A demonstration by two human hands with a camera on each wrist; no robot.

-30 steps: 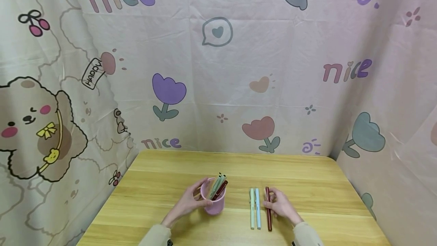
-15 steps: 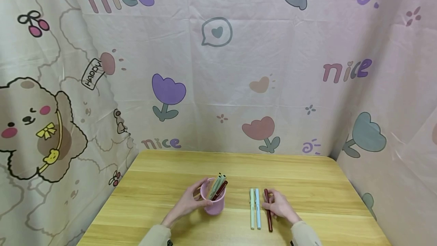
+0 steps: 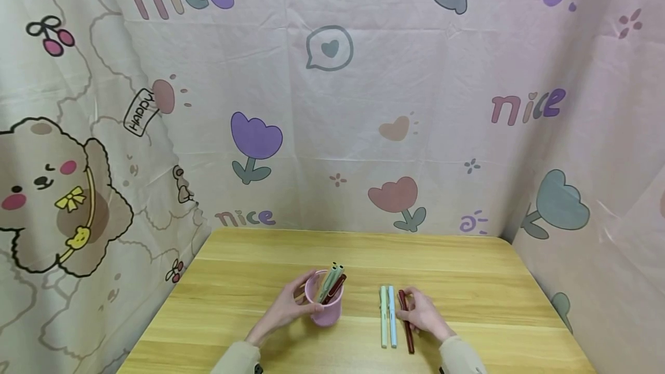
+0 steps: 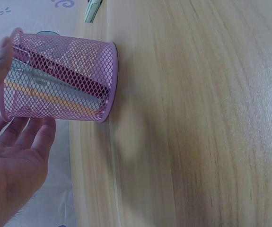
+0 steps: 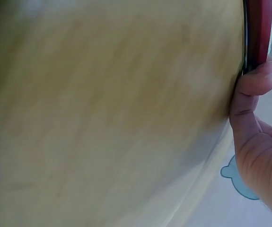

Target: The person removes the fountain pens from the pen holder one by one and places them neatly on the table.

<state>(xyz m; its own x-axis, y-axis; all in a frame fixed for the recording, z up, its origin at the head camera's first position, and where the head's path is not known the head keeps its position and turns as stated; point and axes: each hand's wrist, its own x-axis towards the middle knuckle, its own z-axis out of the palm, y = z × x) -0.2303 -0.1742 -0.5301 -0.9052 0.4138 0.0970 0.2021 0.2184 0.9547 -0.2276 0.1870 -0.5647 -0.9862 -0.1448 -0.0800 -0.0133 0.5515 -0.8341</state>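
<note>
A pink mesh pen holder point(image 3: 327, 317) stands on the table, with several green, orange and dark red pens point(image 4: 55, 90) leaning inside. My left hand point(image 3: 284, 309) grips its rim from the left, thumb in front and fingers behind. To the right, a dark red pen point(image 3: 408, 336) lies slightly slanted, and my right hand point(image 3: 425, 311) pinches its upper part between thumb and fingers. Close to its left a light blue pen point(image 3: 392, 319) and a pale green pen point(image 3: 384, 319) lie side by side. In the right wrist view only a piece of the red pen point(image 5: 258, 33) shows.
The wooden table point(image 3: 249, 258) runs back to a printed cloth point(image 3: 332, 131) hung behind it and along both sides. Between the pen holder and the loose pens lies a stretch of bare tabletop.
My right hand has shifted the dark red pen a little left, closer to the light blue pen, and its slant has grown. The left hand and pen holder stay put.
</note>
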